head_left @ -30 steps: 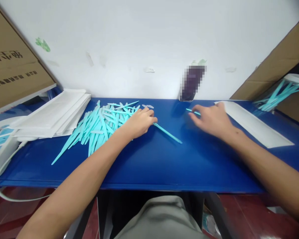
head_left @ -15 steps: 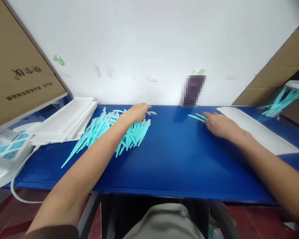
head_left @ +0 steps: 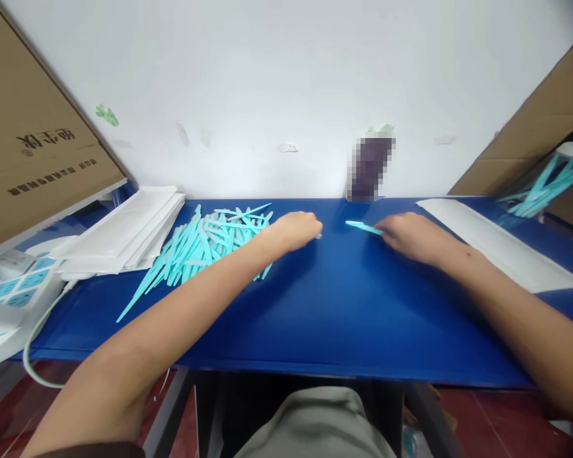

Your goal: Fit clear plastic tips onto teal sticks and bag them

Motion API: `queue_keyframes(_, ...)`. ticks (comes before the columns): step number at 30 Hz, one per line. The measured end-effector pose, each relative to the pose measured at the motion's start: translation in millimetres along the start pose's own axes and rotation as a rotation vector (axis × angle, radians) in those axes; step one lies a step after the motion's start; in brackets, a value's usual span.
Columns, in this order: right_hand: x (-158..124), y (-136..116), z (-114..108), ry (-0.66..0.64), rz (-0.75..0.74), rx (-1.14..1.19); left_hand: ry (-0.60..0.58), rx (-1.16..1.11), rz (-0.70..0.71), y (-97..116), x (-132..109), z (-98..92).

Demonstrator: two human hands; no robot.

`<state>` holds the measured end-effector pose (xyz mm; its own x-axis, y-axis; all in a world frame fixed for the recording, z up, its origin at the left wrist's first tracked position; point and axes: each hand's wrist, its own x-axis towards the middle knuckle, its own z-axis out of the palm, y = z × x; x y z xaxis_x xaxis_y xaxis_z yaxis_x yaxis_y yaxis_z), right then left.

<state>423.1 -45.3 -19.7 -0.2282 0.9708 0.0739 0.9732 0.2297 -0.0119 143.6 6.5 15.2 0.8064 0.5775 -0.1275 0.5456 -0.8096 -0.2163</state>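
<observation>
Slim turquoise sticks with pale ends, which look like eyebrow razors, lie in a loose pile at the left of the blue table. Just right of the pile, my left hand is closed, and a small pale, clear tip pokes out below its fingers; the rest of what it holds is hidden. My right hand pinches turquoise eyebrow razors by one end. Their other ends point left, towards my left hand. They overlap, so their number is hard to make out.
White padded envelopes are stacked left of the pile, beside a white power strip with a cable. Another white envelope lies right of my right hand. A clear tub holds more turquoise sticks. Cardboard boxes flank the table.
My left hand has moved right, off the pile, and closed with a pale tip showing. The razors in my right hand have come together from a spread pair.
</observation>
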Motion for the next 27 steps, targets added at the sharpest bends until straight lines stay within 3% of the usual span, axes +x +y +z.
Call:
queue_keyframes(4, -2.4, -25.0, 0.4, 0.015, -0.198, 0.019, 0.04, -0.035, 0.144, 38.2, -13.1, -1.0)
queue_keyframes(7, -5.9, -43.9, 1.3, 0.076, -0.306, 0.122, 0.109, -0.147, 0.217, 49.3, -32.5, 10.3)
queue_keyframes(13, -7.0, -54.3, 7.8, 0.173, -0.357, 0.278, 0.296, -0.487, 0.199, 35.4, -65.5, 33.8)
queue_keyframes(20, -3.3, -48.3, 13.8, 0.222, -0.325, 0.396, 0.374, -0.523, 0.151, 30.0, -64.3, 46.2)
queue_keyframes(27, -1.4, -45.3, 14.5, 0.21, -0.338, 0.347, 0.411, -0.406, 0.158, 35.5, -62.7, 50.2)
